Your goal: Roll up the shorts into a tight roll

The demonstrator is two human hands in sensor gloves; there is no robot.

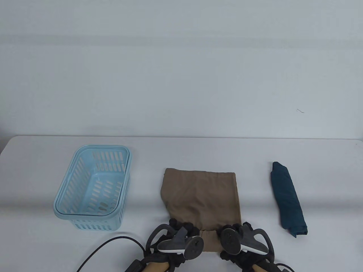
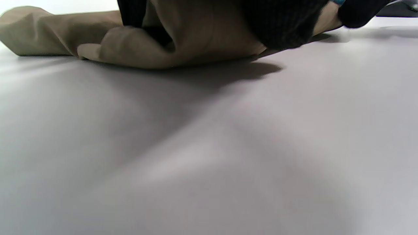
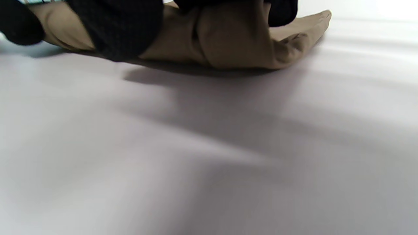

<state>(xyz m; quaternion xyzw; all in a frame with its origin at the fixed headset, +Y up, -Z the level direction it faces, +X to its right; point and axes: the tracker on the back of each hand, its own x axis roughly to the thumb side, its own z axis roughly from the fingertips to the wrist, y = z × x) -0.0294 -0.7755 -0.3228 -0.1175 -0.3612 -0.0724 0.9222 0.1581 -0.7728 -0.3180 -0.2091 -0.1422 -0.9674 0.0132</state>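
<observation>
No text, label, brand, number or sign can be read in any of the views.
</observation>
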